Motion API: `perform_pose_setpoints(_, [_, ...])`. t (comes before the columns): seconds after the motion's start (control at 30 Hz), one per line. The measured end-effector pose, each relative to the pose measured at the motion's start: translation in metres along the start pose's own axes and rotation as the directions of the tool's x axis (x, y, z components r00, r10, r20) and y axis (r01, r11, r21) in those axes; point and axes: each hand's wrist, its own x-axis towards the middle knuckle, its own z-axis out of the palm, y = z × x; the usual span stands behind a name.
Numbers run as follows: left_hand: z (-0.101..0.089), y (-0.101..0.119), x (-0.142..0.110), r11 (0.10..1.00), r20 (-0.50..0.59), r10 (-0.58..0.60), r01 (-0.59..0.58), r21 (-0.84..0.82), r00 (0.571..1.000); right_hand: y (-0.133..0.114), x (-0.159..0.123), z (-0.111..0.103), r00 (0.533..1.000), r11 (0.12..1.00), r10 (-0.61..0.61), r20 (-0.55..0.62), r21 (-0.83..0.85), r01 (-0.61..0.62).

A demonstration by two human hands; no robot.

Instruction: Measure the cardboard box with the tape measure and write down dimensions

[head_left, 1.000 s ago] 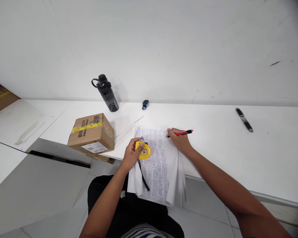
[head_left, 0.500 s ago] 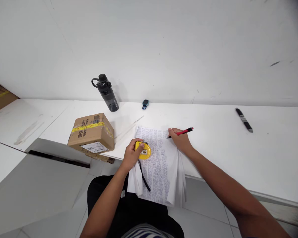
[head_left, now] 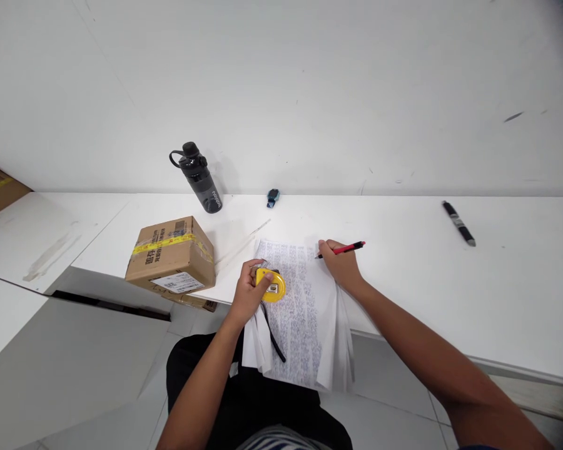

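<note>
My left hand [head_left: 249, 294] grips a yellow tape measure [head_left: 276, 290] above the left side of the written sheets; a black strap [head_left: 273, 334] hangs from it. In my right hand [head_left: 340, 265] is a red and black pen [head_left: 351, 248], its tip close to the upper right of the top sheet. Whether the tip touches the paper I cannot tell. The paper sheets [head_left: 296, 312], dense with blue handwriting, lie partly on the table, and their lower part droops over the front edge above my lap.
A taped cardboard box [head_left: 171, 256] stands left of the sheets, partly over the table edge. Behind it is a dark water bottle [head_left: 201, 181]. A small watch [head_left: 273, 198] lies near the wall. A black marker-like pen [head_left: 458, 223] rests on the white table [head_left: 417, 281] at right.
The whole view has shifted slightly. My left index finger has lifted a little from the tape measure's top; the pen in my right hand stays almost where it was.
</note>
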Motion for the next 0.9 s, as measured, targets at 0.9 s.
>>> perform_pose_setpoints(0.9, [0.0003,0.0006,0.0011,0.997,-0.008,0.0,-0.001,-0.083,1.0,-0.0061,0.0024,0.0008,0.999,0.997,0.037,-0.005,0.069,-0.037])
